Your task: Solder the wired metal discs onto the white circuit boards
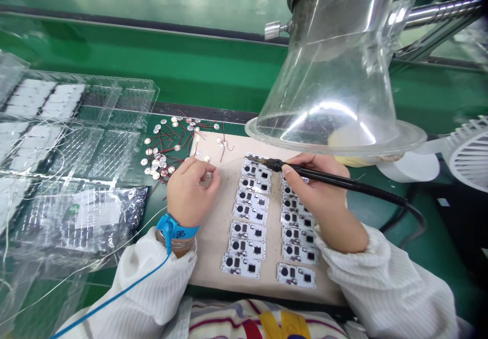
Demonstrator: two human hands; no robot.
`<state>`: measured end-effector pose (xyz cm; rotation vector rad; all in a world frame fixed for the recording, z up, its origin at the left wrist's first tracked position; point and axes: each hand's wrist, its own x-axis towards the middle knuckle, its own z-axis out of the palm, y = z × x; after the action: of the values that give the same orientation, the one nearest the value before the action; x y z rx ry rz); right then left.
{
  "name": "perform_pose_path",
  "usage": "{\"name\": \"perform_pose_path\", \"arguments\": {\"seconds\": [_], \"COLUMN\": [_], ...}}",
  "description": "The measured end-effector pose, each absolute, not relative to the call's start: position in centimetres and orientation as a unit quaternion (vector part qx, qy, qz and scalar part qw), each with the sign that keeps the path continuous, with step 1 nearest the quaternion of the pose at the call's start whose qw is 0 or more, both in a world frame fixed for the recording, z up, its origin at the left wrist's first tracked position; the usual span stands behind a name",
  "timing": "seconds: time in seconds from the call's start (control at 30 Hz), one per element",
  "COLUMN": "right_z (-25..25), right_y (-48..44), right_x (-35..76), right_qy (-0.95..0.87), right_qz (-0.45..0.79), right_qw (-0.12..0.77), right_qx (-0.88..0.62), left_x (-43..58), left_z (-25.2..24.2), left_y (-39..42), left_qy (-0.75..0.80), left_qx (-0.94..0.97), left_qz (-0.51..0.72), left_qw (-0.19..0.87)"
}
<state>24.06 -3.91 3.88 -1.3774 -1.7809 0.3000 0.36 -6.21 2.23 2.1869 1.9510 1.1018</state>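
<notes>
My right hand (pixel 324 189) grips a black soldering iron (pixel 343 180) like a pen, its tip over the top circuit board (pixel 247 168) of the left column. Thumb and index finger are pinched together on my left hand (pixel 190 189), which wears a blue wrist strap (pixel 177 228). From that pinch a thin solder wire (pixel 233 161) runs toward the iron's tip. Small white circuit boards lie in two columns on a tan board (pixel 211 257). Beyond my left hand is a scatter of small round discs (pixel 154 167) with red and black leads.
A clear fume hood (pixel 328 85) hangs low above my right hand. Clear plastic trays (pixel 76 146) and a bag (pixel 95 212) stand at the left. To the right are a white round container (pixel 412 167) and a white fan (pixel 470 153); the iron's cable trails there.
</notes>
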Motion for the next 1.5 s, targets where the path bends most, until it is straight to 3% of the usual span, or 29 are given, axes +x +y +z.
{"name": "perform_pose_path", "arguments": {"seconds": [0.33,0.77,1.03,1.5], "right_z": [4.6,4.5,4.9,5.1], "right_y": [-4.3,-4.5,-4.8,-5.6], "right_x": [23.9,23.7,24.7,24.5], "right_qy": [-0.735,-0.744,-0.721,-0.704], "right_qz": [0.070,0.077,0.107,0.235], "right_qw": [0.385,0.414,0.485,0.443], "right_qx": [-0.554,-0.518,-0.482,-0.503], "left_x": [0.5,0.6,0.6,0.1], "left_z": [2.2,2.4,2.5,3.4], "left_y": [-6.2,-6.2,-6.2,-9.4], "left_qy": [0.624,0.623,0.620,0.610], "left_qx": [0.700,0.705,0.701,0.721], "left_qz": [0.346,0.340,0.352,0.328], "left_qw": [0.006,0.007,0.004,-0.024]}}
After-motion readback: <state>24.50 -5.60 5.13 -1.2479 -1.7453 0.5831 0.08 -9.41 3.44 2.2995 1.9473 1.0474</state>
